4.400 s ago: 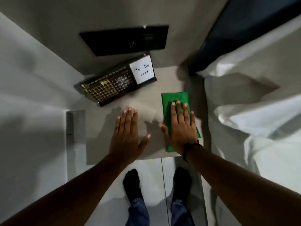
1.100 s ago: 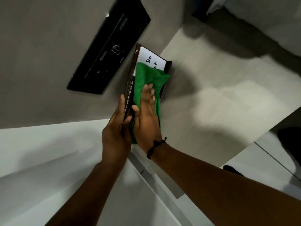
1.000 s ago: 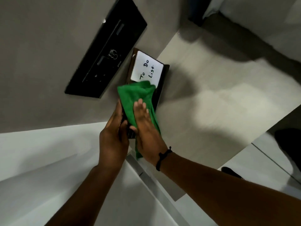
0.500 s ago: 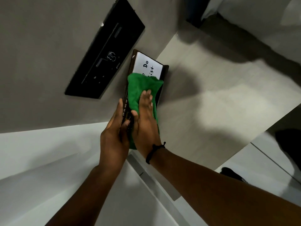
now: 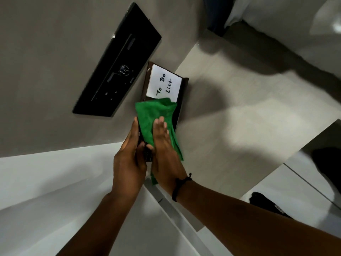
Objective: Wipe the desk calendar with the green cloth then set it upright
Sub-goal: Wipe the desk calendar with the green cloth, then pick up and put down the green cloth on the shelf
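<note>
the calendar (image 5: 181,93) lies flat on the beige desk (image 5: 239,111), its far end toward 12 o'clock close to the wall, a white "to do list" note (image 5: 163,83) on that end. the cloth (image 5: 155,117) covers its middle. the right hand (image 5: 164,154) lies flat on the cloth, fingers (image 5: 160,124) straight and together, pointing to 12, a dark band (image 5: 180,185) at the wrist. the left hand (image 5: 129,157), at 9 o'clock of the right, is clamped on the calendar's near left edge, thumb over the face. a black panel (image 5: 118,61) sits on the wall at 10 o'clock of the calendar.
</note>
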